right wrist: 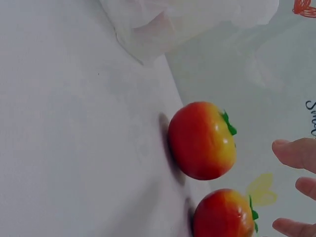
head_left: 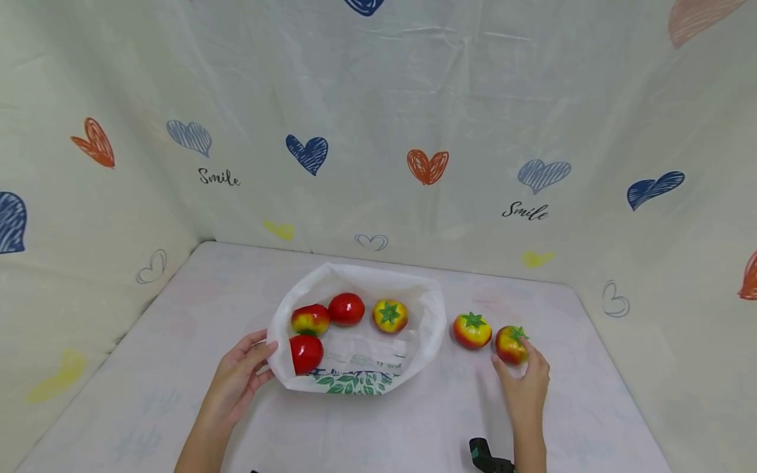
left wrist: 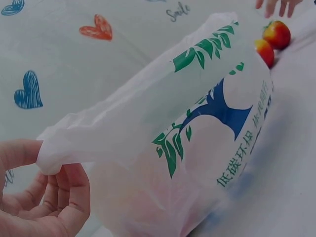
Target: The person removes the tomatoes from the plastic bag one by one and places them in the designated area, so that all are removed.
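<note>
A white plastic bag (head_left: 434, 322) stands with its mouth rolled open, green leaves and a blue tree printed on its side. Several glossy red-and-yellow tomatoes, one of them a yellow-topped tomato (head_left: 390, 316), lie inside. My left hand (head_left: 233, 381) pinches the bag's left rim between thumb and fingers. To the right of the bag sit two tomatoes with green star-shaped tops, a left tomato (head_left: 472, 331) and a right tomato (head_left: 510, 347). My right hand (head_left: 526, 391) is over the right one, its fingers spread; the right wrist view shows the fingers (right wrist: 298, 155) apart from both fruits.
A pale cloth covers the table (head_left: 378, 433). Behind it hangs a curtain (head_left: 367, 98) printed with hearts. A small black device (head_left: 487, 456) appears beside my right wrist.
</note>
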`<state>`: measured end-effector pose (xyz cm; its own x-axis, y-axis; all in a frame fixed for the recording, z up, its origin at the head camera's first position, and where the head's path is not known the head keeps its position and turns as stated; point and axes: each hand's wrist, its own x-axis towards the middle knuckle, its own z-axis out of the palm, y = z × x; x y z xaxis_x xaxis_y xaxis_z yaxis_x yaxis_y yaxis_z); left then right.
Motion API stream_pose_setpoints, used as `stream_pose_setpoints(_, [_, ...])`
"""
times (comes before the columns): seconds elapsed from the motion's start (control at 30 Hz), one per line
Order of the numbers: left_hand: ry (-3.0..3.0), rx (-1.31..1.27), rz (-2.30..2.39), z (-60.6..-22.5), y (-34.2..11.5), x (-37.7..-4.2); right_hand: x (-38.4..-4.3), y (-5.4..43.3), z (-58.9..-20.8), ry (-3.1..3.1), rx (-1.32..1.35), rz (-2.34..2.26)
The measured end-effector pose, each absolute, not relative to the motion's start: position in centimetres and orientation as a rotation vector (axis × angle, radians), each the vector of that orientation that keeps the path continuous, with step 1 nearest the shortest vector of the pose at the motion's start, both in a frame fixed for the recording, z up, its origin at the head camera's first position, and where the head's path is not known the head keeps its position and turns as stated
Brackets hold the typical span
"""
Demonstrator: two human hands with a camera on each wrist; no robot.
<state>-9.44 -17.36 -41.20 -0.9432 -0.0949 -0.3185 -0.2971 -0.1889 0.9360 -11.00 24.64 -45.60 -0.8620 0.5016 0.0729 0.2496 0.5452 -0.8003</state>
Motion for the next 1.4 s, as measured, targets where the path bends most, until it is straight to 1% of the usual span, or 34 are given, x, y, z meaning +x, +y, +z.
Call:
stream_pose_setpoints(0.13, [1.903, -0.458, 2.287, -41.3, -17.4, -9.4, -11.0, 24.4, -45.7, -2.438, -0.572, 1.231])
stream_pose_setpoints(0.23, [1.903, -0.46, 2.284, -41.3, -17.4, -9.4, -11.6, 25.0, -47.9, -2.425, -0.512, 1.176])
stream_pose_setpoints(0.37, [1.909, -0.467, 2.268, -41.3, -17.4, -9.5, -11.8, 24.8, -49.3, -2.358, -0.369, 1.22])
stream_pose_setpoints(0.43, [1.909, -0.473, 2.263, -41.3, -17.3, -9.5, -11.4, 23.8, -48.4, -2.327, -0.278, 1.271])
stream_pose_setpoints(0.63, [1.905, -0.483, 2.26, -41.3, -17.3, -9.5, -9.0, 18.8, -42.9, -2.423, -0.167, 1.277])
stream_pose_setpoints(0.7, [1.902, -0.481, 2.267, -41.3, -17.3, -9.5, -8.7, 17.6, -42.2, -2.445, -0.135, 1.3])
stream_pose_setpoints(1.03, [1.913, -0.483, 2.25, -41.2, -17.2, -9.5, -8.2, 13.3, -42.0, -2.424, 0.129, 1.239])
stream_pose_setpoints(1.4, [1.901, -0.485, 2.259, -41.3, -17.2, -9.5, -8.5, 10.4, -41.5, -2.43, 0.333, 1.312])
